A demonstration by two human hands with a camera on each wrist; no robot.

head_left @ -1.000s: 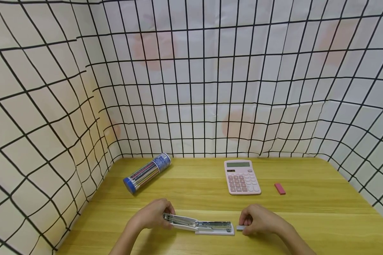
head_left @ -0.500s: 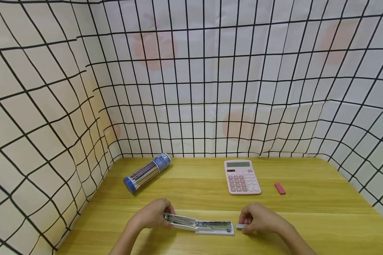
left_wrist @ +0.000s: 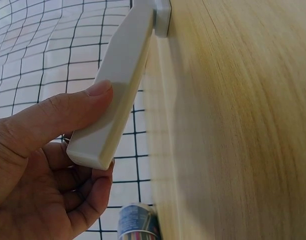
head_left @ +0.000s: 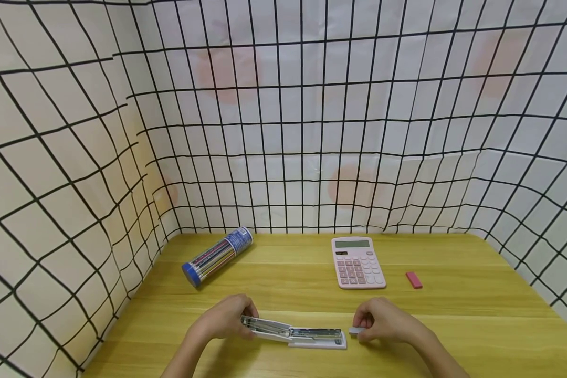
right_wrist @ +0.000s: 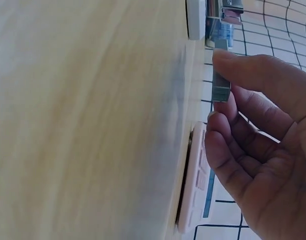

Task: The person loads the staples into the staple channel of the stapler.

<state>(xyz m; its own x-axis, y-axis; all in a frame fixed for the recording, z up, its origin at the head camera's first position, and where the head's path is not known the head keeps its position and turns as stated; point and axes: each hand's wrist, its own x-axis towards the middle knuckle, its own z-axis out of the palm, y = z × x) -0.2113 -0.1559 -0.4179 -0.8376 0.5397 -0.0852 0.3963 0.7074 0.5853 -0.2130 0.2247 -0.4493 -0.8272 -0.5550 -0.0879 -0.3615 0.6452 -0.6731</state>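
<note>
A white stapler [head_left: 317, 345] lies folded wide apart on the wooden table, its metal magazine facing up. My left hand [head_left: 230, 316] grips the end of the stapler's raised top arm; in the left wrist view the thumb presses on the white arm [left_wrist: 120, 65] and the fingers curl beneath. Between thumb and fingers, my right hand [head_left: 382, 321] pinches a short grey strip of staples [head_left: 356, 331], just right of the stapler base's end. In the right wrist view the staple strip [right_wrist: 221, 86] is held above the table, its near end showing past the thumb.
Behind the hands, a pink calculator [head_left: 359, 263] lies on the table [head_left: 293, 262], with a small red block [head_left: 413, 280] to its right. A clear tube of pencils with blue ends [head_left: 218, 256] lies at the back left. Grid-patterned cloth [head_left: 288, 131] surrounds the table.
My right hand has risen slightly with the staple strip and shifted a touch left. The left hand and the stapler stay where they were.
</note>
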